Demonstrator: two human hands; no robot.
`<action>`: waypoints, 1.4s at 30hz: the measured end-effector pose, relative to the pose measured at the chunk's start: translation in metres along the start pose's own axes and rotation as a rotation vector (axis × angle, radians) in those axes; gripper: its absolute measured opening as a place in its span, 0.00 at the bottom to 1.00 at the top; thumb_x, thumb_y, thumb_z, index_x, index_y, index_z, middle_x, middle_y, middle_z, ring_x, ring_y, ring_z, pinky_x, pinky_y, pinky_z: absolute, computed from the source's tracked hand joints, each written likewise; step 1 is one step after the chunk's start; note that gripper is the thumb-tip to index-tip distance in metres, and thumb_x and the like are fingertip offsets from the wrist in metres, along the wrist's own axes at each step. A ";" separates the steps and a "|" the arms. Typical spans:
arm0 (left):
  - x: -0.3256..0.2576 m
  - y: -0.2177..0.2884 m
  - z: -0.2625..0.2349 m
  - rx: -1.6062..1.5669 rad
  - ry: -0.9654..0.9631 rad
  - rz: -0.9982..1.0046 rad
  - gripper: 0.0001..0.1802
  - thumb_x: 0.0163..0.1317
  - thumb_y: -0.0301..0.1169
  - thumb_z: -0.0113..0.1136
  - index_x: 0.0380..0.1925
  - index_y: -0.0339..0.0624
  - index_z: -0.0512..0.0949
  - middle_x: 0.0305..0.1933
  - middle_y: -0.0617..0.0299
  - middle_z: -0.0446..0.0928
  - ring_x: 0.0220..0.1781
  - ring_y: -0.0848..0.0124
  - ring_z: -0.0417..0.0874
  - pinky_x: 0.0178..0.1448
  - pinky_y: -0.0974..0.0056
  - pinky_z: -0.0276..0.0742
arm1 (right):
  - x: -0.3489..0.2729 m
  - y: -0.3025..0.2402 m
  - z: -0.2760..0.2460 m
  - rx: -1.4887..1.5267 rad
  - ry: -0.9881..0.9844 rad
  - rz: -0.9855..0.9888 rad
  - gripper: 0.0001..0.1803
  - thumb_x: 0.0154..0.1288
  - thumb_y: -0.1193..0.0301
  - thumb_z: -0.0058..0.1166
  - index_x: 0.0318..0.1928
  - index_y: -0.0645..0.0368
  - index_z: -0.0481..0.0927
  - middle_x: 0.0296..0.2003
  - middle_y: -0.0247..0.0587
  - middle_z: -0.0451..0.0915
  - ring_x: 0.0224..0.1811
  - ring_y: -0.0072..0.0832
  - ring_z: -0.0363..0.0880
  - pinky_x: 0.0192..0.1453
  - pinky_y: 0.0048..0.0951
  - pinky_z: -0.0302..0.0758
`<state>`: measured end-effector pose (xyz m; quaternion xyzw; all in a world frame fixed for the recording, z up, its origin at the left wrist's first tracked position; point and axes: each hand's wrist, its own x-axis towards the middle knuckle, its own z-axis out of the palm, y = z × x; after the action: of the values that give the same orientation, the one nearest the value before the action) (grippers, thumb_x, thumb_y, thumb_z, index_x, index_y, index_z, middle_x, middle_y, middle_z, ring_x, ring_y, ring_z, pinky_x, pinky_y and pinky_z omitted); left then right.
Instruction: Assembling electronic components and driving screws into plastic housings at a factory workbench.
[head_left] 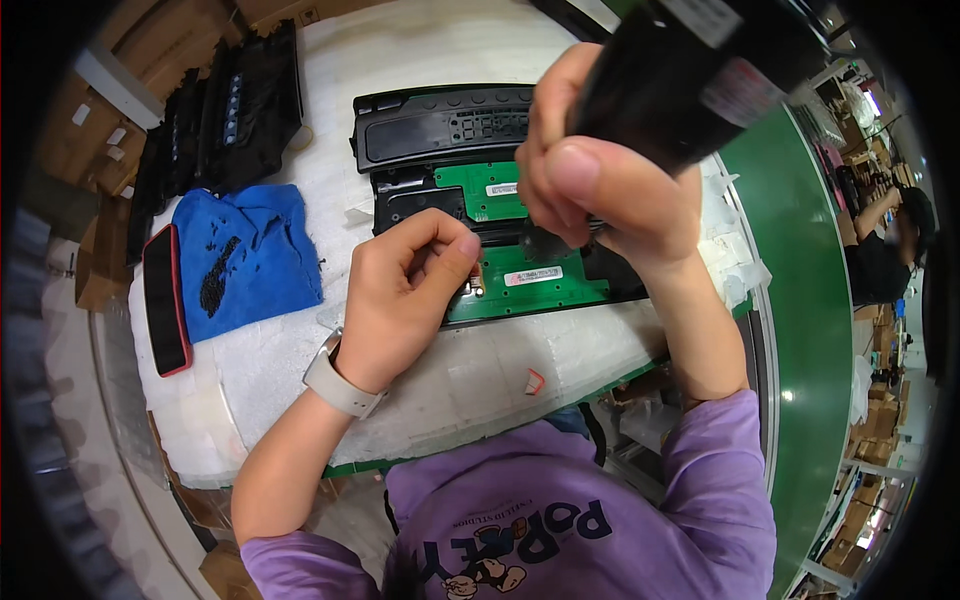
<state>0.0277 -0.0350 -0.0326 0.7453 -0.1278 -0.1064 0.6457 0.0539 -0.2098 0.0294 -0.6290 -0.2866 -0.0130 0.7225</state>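
Your right hand (590, 190) grips a black power screwdriver (690, 70) upright over the green circuit board (530, 275), which sits in a black plastic housing (440, 125) on the white-padded bench (480, 370). Your left hand (405, 290) is curled shut, its fingertips resting at the board's edge; whether it pinches a screw cannot be told. If the tip slips, it could gouge the board or nick those fingers. Loose screws on the blue cloth (250, 255) could roll off.
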 end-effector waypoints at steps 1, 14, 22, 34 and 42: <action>0.000 0.001 0.002 0.001 -0.004 0.004 0.11 0.63 0.30 0.54 0.24 0.34 0.75 0.19 0.70 0.72 0.23 0.86 0.67 0.26 0.78 0.61 | 0.001 -0.002 -0.001 -0.005 -0.002 0.013 0.16 0.53 0.67 0.56 0.29 0.64 0.62 0.11 0.34 0.62 0.08 0.20 0.59 0.12 0.20 0.58; 0.000 -0.003 0.003 -0.091 -0.039 -0.032 0.07 0.61 0.27 0.57 0.32 0.33 0.79 0.22 0.67 0.76 0.20 0.84 0.69 0.25 0.78 0.65 | -0.005 -0.008 -0.023 0.333 -0.158 -0.244 0.22 0.64 0.55 0.46 0.47 0.61 0.66 0.20 0.28 0.67 0.15 0.19 0.65 0.27 0.26 0.67; 0.000 0.005 -0.005 -0.196 -0.150 0.003 0.07 0.57 0.23 0.59 0.34 0.32 0.81 0.27 0.61 0.78 0.23 0.81 0.73 0.27 0.76 0.70 | -0.013 -0.021 -0.019 0.765 -0.108 -0.281 0.21 0.62 0.56 0.45 0.46 0.60 0.67 0.22 0.29 0.67 0.17 0.20 0.66 0.35 0.29 0.67; -0.001 0.002 -0.005 -0.076 -0.139 -0.021 0.06 0.53 0.22 0.62 0.31 0.31 0.81 0.27 0.60 0.79 0.22 0.81 0.74 0.27 0.77 0.71 | -0.021 -0.027 -0.012 0.481 -0.011 -0.201 0.19 0.64 0.57 0.42 0.46 0.60 0.68 0.21 0.29 0.66 0.17 0.20 0.64 0.34 0.29 0.66; 0.003 0.006 -0.012 -0.292 -0.285 -0.184 0.07 0.55 0.24 0.62 0.34 0.31 0.80 0.27 0.62 0.79 0.22 0.82 0.72 0.26 0.78 0.69 | -0.013 -0.017 -0.020 0.620 0.143 -0.201 0.18 0.66 0.59 0.41 0.44 0.62 0.69 0.20 0.29 0.65 0.16 0.19 0.62 0.32 0.28 0.65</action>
<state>0.0336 -0.0257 -0.0249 0.6300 -0.1326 -0.2863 0.7096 0.0448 -0.2365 0.0378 -0.3451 -0.2860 -0.0406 0.8930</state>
